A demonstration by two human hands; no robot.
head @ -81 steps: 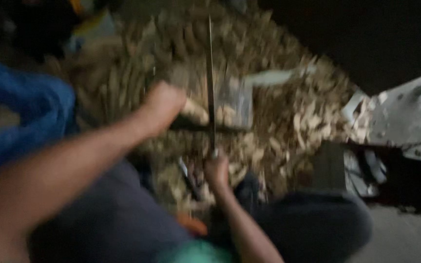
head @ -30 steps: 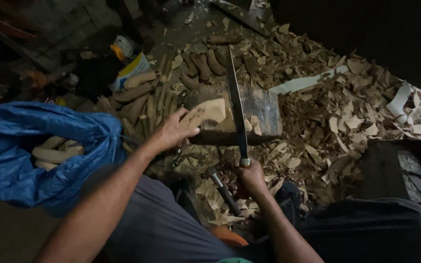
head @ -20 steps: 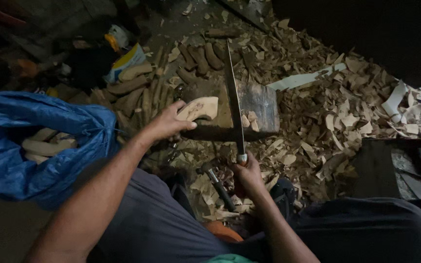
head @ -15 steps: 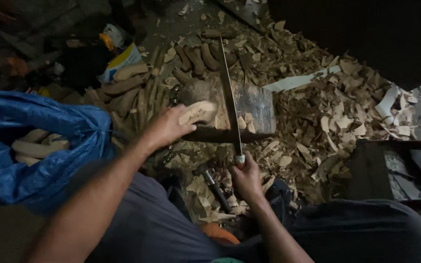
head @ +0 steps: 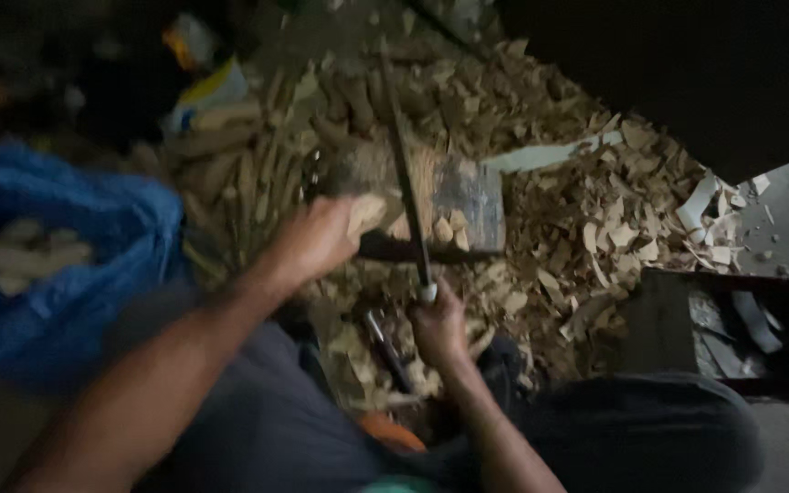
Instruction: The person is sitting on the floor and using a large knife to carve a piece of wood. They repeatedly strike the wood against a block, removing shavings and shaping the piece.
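A pale wood piece is pinched in the left hand on the block, just left of the blade. The blade's handle is wrapped by the right hand, fingers curled shut. Details are blurred — the piece's shape cannot be made out.

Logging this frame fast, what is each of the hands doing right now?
Left hand: closed on a pale wood piece on the block.
Right hand: closed on the long blade handle.
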